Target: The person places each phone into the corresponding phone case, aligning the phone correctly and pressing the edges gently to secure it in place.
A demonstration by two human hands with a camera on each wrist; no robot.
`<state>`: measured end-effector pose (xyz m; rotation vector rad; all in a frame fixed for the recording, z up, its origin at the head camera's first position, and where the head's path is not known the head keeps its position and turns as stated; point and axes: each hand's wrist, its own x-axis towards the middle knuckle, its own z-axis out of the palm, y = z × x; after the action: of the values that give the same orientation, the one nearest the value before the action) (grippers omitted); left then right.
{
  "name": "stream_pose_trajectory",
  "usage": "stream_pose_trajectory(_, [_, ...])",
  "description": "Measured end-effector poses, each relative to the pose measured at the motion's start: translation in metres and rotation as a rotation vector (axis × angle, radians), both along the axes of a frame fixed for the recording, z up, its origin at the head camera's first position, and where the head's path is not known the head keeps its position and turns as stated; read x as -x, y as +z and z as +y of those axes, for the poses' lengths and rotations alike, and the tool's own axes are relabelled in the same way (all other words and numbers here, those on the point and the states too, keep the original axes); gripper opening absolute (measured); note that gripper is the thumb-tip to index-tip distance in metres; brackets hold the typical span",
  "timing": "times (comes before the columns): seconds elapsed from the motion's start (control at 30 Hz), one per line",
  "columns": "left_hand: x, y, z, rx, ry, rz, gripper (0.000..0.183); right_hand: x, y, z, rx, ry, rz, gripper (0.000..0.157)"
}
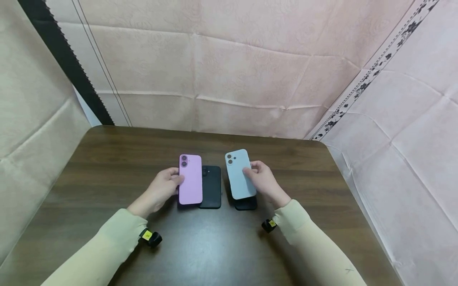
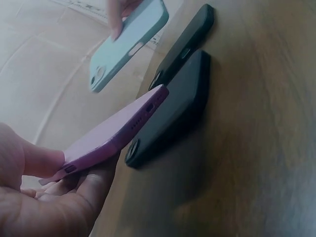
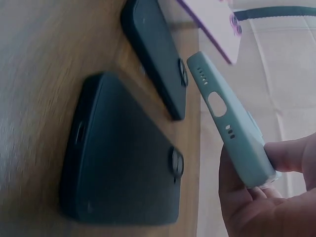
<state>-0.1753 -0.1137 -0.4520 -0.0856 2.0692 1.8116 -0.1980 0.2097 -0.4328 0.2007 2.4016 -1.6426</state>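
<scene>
My left hand (image 1: 161, 190) pinches a purple phone (image 1: 191, 180) by its left long edge, thumb on the back. It is held above the table, back up, with its paired lenses at the top. In my right hand (image 1: 266, 182) is a light-blue phone case (image 1: 239, 176), gripped by its right edge and tilted. Its bottom cutouts show through in the right wrist view. One dark phone (image 1: 212, 188) lies back up on the table just right of the purple phone. A second dark phone (image 1: 246, 204) lies under the light-blue case, mostly hidden from the head view.
The brown wooden table (image 1: 200, 246) has its far edge behind the phones. Pale cloth (image 1: 214, 71) hangs behind and on both sides. Each wrist wears a small black camera (image 1: 152, 238) on a strap below the sleeve cuff.
</scene>
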Motion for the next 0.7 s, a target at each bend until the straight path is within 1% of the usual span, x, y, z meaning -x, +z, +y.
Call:
stream_pose_trajectory(0.33, [-0.004,0.001,0.018,-0.049,-0.011,0.014,0.046,-0.006,0.007,-0.021,0.054,0.043,-0.031,0.029])
stream_pose_trajectory(0.57, [-0.004,-0.002,0.024,-0.096,-0.027,0.015,0.044,-0.007,0.005,-0.03,0.102,0.072,-0.033,0.029])
stream_pose_trajectory(0.7, [-0.004,-0.004,0.026,-0.124,-0.029,0.01,0.043,-0.008,0.003,-0.034,0.109,0.082,-0.041,0.028])
